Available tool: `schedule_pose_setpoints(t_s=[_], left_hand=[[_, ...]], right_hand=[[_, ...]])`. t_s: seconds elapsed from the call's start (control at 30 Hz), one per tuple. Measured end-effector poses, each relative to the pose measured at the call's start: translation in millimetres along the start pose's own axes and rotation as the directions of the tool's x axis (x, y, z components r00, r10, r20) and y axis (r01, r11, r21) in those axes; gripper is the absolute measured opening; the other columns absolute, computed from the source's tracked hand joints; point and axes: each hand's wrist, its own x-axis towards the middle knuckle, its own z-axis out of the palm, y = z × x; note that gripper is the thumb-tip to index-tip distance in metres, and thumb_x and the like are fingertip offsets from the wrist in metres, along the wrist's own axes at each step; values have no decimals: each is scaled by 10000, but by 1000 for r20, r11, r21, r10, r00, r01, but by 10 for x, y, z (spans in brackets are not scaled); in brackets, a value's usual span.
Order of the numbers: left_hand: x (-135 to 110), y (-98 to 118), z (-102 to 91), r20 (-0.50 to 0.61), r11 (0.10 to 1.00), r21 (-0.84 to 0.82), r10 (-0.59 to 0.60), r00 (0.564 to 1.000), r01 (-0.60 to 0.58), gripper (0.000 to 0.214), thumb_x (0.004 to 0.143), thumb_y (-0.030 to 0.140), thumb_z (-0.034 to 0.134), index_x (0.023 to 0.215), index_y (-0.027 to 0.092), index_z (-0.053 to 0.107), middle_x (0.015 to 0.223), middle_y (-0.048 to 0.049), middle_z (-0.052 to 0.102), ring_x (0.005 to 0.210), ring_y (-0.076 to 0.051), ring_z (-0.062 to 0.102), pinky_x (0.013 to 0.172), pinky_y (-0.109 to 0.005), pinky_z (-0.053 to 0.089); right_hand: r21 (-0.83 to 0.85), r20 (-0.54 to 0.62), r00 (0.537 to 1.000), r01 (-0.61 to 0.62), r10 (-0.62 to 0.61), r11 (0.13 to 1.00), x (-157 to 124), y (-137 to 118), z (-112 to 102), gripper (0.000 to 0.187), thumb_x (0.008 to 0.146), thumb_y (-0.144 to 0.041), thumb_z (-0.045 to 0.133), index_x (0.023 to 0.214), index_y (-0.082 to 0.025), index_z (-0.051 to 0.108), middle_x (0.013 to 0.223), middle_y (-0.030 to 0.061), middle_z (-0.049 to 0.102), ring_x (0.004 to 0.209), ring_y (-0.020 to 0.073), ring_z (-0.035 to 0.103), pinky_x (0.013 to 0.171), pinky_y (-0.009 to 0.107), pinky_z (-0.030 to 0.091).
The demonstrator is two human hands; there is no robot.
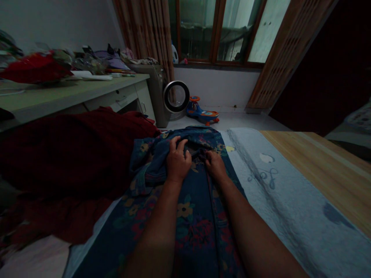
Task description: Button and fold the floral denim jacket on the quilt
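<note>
At ten o'clock, one pale-topped desk (127, 83), bearing a red plastic-looking bundle (36, 69) and mixed clutter. At nine o'clock, one heap of dark red cloth (78, 150), crumpled; below it, towards eight o'clock, one pale cloth (43, 258), partly shown. At eleven o'clock, one washing machine (159, 96) with its round door (176, 96) swung out. Centre down to six o'clock, one dark blue floral garment (185, 212), long, laid flat in its near part, folded and rumpled at the far end. Left hand (178, 162), near centre, upon the folded portion: fingers loosely parted and slightly bent, thumb apart; whether any cloth is pinched cannot be told. At one o'clock, on the floor, one blue-and-orange ride-on toy (201, 112). Right hand (216, 164), towards four o'clock from centre: fingers curled nearly closed, gripping gathered fabric of the same garment. At four o'clock, one pale printed blanket (278, 208), partly under the garment. At three o'clock, one wood-grain surface (321, 166), bordering the blanket.
</note>
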Motion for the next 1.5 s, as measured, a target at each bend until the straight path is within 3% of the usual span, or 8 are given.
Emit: schedule_pose_setpoints(t_s=[0.2, 0.43, 0.63, 0.8, 1.03, 1.17, 1.3, 1.5], left_hand=[[22, -143, 26, 267, 974, 170, -191, 945, 149, 390, 848, 185, 545, 1234, 177, 601, 1397, -132, 477, 1251, -269, 529, 1068, -375, 434], [83, -108, -210, -71, 911, 350, -208, 976, 220, 360, 843, 185, 543, 1192, 231, 616, 1405, -97, 510, 1324, -311, 414, 1077, -500, 359], [51, -302, -293, 235, 848, 478, -374, 897, 228, 449, 797, 290, 622, 1239, 227, 577, 1266, -151, 598, 1198, -356, 518, 972, -517, 417], [45, -403, -360, 227, 796, 540, -449, 864, 272, 528, 758, 294, 645, 1275, 263, 537, 1322, -163, 565, 1236, -394, 495, 976, -589, 385], [163, -445, -478, 231, 862, 362, -453, 861, 356, 414, 809, 122, 490, 1188, 225, 620, 1088, -147, 697, 1037, -326, 651, 885, -441, 488], [243, -481, -432, 136, 879, -70, -460, 878, 471, 353, 791, 138, 532, 1113, 210, 657, 1034, -85, 713, 977, -255, 668, 884, -373, 517], [276, -485, -413, 300, 510, -607, -563, 770, 609, 402, 759, 118, 556, 1146, 180, 644, 910, -40, 714, 742, -166, 684, 745, -315, 571], [285, -500, -437, 396, 29, -864, -578, 714, 503, 372, 819, 95, 509, 1155, 221, 606, 1018, -31, 718, 877, -159, 697, 820, -332, 577]], right_hand=[[-54, 18, 1000, -7, 8, 999, -2, 19, 32, 414, 847, -86, 455, 1105, -261, 728, 1036, 88, 581, 981, 220, 522, 872, 314, 413], [11, 32, 999, -19, 18, 1000, 9, 34, 40, 427, 845, -51, 435, 1081, -242, 735, 1023, 79, 574, 986, 200, 521, 872, 295, 412], [50, 29, 1000, -5, 4, 999, 0, 20, 5, 466, 797, -18, 434, 1074, -249, 730, 1058, 66, 596, 1022, 193, 532, 924, 294, 413], [85, 7, 1000, 2, -2, 996, -6, 19, 3, 470, 773, -12, 414, 1050, -240, 718, 1060, 68, 598, 1036, 197, 533, 930, 299, 416], [77, -44, 999, -21, 24, 997, 7, 24, 16, 326, 713, -31, 411, 927, -183, 605, 981, 81, 602, 954, 216, 524, 871, 312, 409], [71, -39, 999, -3, 6, 997, 12, 41, 17, 277, 724, -54, 417, 907, -190, 575, 978, 83, 599, 946, 221, 518, 856, 318, 399], [46, -15, 1000, 27, -26, 999, 16, 74, 33, 257, 747, -76, 431, 911, -187, 595, 998, 89, 594, 960, 226, 518, 877, 330, 397], [28, 8, 999, 44, -44, 999, 20, 94, 59, 278, 758, -73, 444, 938, -174, 630, 1012, 94, 594, 982, 222, 515, 899, 322, 391]])
